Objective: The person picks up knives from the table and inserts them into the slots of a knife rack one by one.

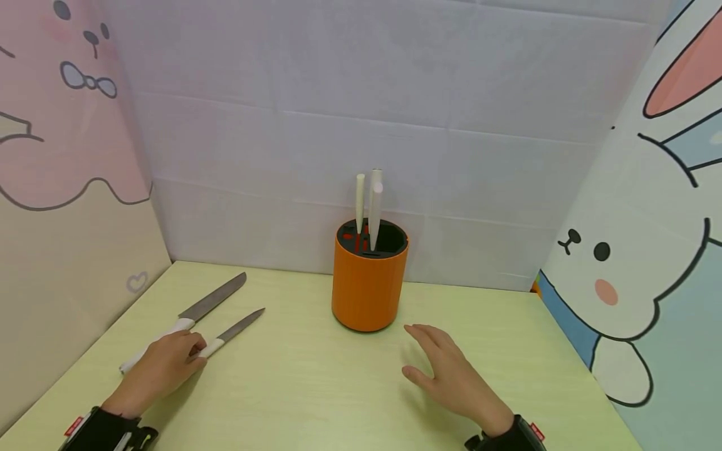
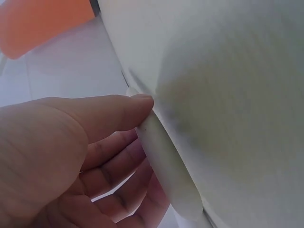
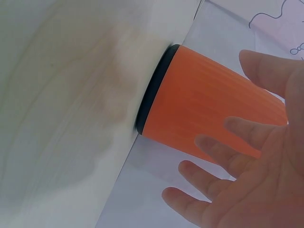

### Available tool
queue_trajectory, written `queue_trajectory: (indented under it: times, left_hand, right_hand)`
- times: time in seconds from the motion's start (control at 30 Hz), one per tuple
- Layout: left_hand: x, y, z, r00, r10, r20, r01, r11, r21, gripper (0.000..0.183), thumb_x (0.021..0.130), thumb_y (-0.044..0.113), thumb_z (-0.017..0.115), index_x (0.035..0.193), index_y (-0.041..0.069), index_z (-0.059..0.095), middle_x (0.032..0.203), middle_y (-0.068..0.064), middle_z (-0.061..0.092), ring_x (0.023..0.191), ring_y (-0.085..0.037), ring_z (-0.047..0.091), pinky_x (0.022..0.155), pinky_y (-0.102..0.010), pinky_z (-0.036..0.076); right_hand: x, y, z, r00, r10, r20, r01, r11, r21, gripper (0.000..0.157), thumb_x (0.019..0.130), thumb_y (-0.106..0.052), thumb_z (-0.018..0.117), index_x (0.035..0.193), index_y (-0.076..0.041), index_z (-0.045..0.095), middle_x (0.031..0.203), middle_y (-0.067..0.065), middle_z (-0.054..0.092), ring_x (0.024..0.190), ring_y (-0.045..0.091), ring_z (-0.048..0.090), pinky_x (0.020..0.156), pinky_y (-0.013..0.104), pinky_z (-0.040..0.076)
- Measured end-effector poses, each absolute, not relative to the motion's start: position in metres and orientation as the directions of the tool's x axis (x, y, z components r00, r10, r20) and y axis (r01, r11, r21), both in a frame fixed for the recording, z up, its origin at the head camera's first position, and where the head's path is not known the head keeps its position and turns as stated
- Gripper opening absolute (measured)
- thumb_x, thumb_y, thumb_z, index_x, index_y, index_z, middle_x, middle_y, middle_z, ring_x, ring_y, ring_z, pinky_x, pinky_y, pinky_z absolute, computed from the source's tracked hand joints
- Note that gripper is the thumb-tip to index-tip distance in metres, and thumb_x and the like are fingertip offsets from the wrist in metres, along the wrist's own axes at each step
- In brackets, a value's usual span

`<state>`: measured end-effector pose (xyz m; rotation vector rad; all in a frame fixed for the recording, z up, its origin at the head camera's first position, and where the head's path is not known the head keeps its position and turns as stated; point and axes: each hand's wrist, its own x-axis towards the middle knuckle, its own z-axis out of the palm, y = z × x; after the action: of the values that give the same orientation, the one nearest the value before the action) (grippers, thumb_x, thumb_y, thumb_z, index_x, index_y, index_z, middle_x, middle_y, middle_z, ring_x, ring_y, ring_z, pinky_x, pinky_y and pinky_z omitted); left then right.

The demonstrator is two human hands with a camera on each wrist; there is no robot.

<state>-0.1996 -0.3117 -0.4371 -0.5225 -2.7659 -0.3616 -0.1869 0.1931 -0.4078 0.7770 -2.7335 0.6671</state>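
While left hand (image 1: 163, 364) pinches small knife (image 1: 230, 334), handle (image 2: 166, 166) white, blade (image 1: 242, 324) grey, right hand (image 1: 448, 376) outspread

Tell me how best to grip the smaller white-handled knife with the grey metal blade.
Grip its white handle from the near side, thumb opposite fingers, much as the left hand holds it. The pointed grey metal blade aims away from that hand, so this should keep fingers off the edge.

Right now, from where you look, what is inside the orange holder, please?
Three white handles rise from the top of the orange holder. It covers whatever continues below, so blades or its inner bottom cannot be seen.
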Motion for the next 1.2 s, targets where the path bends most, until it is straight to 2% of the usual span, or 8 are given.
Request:
queue_trajectory:
  times: [0.57,0.87,1.2]
  left_hand:
    - [-0.199,-0.270,-0.428,-0.739,0.472,0.480,0.583,0.806,0.104,0.029,0.065,0.005,0.084,0.082,0.016,0.062,0.075,0.012,0.049,0.065,0.000,0.041,0.054,-0.022,0.042]
    - [-0.198,-0.236,-0.423,-0.745,0.533,0.400,0.623,0.772,0.131,0.023,0.071,0.005,0.080,0.086,0.012,0.063,0.078,0.009,0.050,0.068,-0.004,0.044,0.057,-0.024,0.045]
    - [-0.205,-0.183,-0.424,-0.696,0.604,0.388,0.693,0.707,0.142,0.020,0.074,0.008,0.079,0.086,0.013,0.064,0.083,0.005,0.056,0.072,-0.007,0.049,0.063,-0.026,0.049]
  right_hand:
    - [-0.185,0.194,-0.407,-0.824,-0.450,0.343,-0.558,0.748,-0.360,0.066,0.089,-0.036,0.069,0.145,-0.019,0.038,0.142,0.001,0.039,0.129,0.016,0.035,0.100,0.047,0.040]
    - [-0.186,0.194,-0.406,-0.832,-0.448,0.326,-0.549,0.750,-0.369,0.067,0.089,-0.037,0.069,0.146,-0.022,0.036,0.143,-0.001,0.038,0.129,0.015,0.034,0.101,0.046,0.039]
    - [-0.187,0.195,-0.407,-0.829,-0.454,0.327,-0.554,0.748,-0.367,0.067,0.090,-0.038,0.068,0.146,-0.022,0.036,0.144,-0.002,0.037,0.130,0.016,0.033,0.102,0.046,0.038]
